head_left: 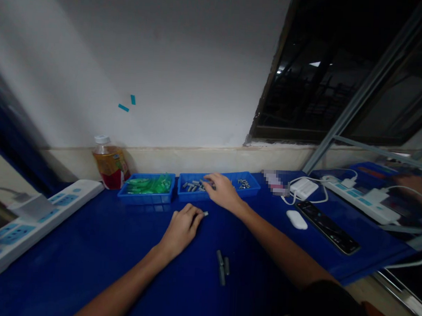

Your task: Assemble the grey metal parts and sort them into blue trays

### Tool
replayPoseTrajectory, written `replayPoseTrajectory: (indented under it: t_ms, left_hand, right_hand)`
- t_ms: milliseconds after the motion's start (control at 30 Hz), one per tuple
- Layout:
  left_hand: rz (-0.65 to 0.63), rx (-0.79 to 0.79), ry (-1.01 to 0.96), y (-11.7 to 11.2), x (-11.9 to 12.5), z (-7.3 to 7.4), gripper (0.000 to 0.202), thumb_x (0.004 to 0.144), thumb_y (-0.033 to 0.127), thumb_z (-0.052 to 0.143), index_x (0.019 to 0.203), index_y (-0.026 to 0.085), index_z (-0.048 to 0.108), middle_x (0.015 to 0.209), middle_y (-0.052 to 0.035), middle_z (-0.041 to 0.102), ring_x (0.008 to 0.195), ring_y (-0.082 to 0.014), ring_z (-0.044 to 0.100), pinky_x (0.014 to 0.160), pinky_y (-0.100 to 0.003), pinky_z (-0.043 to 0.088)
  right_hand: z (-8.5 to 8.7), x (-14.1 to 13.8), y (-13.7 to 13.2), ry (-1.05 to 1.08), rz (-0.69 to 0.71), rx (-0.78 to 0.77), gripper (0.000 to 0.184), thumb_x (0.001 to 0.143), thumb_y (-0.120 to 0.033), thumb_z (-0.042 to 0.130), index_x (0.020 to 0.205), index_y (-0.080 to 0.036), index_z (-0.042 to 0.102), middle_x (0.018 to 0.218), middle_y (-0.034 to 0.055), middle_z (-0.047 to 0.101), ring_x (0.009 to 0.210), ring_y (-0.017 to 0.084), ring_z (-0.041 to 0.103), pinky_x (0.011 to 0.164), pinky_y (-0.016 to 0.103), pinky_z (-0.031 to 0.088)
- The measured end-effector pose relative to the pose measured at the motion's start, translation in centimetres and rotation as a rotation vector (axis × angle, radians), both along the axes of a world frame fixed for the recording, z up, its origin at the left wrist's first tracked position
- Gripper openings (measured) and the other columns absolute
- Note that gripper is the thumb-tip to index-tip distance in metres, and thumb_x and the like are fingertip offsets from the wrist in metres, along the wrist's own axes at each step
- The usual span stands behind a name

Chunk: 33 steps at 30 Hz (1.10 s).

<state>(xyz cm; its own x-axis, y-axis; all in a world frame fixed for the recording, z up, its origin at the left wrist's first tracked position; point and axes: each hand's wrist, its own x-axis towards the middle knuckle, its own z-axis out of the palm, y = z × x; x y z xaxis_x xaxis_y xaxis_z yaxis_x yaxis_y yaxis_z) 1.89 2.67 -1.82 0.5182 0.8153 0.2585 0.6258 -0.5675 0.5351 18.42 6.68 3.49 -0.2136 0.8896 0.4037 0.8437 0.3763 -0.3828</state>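
Observation:
My left hand (183,226) is closed over the blue table, pinching a small light metal piece (205,213) that sticks out past its fingertips. My right hand (221,190) reaches over the front wall of a blue tray (218,194), its thumb and fingers slightly apart above small silvery metal pieces (193,187); nothing shows between them. Part of that tray's contents is hidden behind this hand. Several grey metal cylinders (221,267) lie in a loose group on the table between my forearms.
Left of that tray stands a second blue tray (146,199) with green plastic bags (148,185). A drink bottle (110,163) and a power strip (69,199) are at the left. A phone (328,227), a white earbud case (297,219), a charger (303,187) and cables are right.

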Motion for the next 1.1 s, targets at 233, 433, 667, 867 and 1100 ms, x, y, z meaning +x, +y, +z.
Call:
replayPoseTrajectory:
  t_ms: [233,433,667,867,1100]
  left_hand:
    - [-0.111,-0.045,-0.183,-0.3,0.0,0.4,0.035,0.095,0.033,0.028,0.078,0.016,0.053,0.079,-0.0034,0.055,0.078,-0.0153,0.054,0.076,-0.028,0.042]
    - [0.012,-0.116,-0.222,-0.4,-0.1,0.9,0.036,0.094,0.037,0.029,0.091,0.015,0.058,0.082,-0.0042,0.059,0.077,-0.0157,0.055,0.075,-0.029,0.045]
    - [-0.487,-0.111,0.062,-3.8,-0.9,3.7,0.038,0.079,0.031,0.060,0.116,0.031,0.055,0.115,-0.0036,0.055,0.106,-0.0218,0.051,0.098,-0.043,0.034]
    - [-0.541,-0.126,0.165,-4.9,-0.4,3.2,0.014,0.085,0.029,0.054,0.096,0.029,0.062,0.102,-0.0021,0.058,0.103,-0.0198,0.050,0.102,-0.046,0.027]
    - [-0.244,-0.117,-0.021,-1.7,-1.1,0.9,0.020,0.088,0.036,0.046,0.087,0.018,0.055,0.083,-0.0017,0.057,0.080,-0.0155,0.052,0.080,-0.031,0.041]
  right_hand:
    - [-3.4,1.6,-7.7,-0.035,0.361,0.078,0.017,0.087,-0.018,0.046,0.100,-0.017,0.057,0.093,0.0064,0.061,0.090,0.017,0.055,0.083,0.030,0.043]
    - [-1.4,1.5,-3.7,-0.085,0.195,0.170,0.024,0.092,-0.030,0.042,0.091,-0.018,0.062,0.087,0.0074,0.062,0.087,0.020,0.054,0.081,0.034,0.041]
    - [-1.3,1.0,-3.7,-0.091,-0.011,0.170,0.041,0.088,-0.041,0.047,0.121,-0.017,0.052,0.106,0.0119,0.058,0.101,0.025,0.048,0.086,0.039,0.038]
    - [-3.4,2.1,-8.5,0.108,0.063,0.135,0.021,0.086,-0.031,0.052,0.100,-0.019,0.061,0.088,0.0064,0.062,0.089,0.021,0.052,0.080,0.036,0.040]
    - [-2.6,2.4,-8.7,0.197,0.231,0.135,0.025,0.084,-0.028,0.054,0.106,-0.017,0.056,0.082,0.0035,0.059,0.080,0.017,0.053,0.079,0.033,0.041]
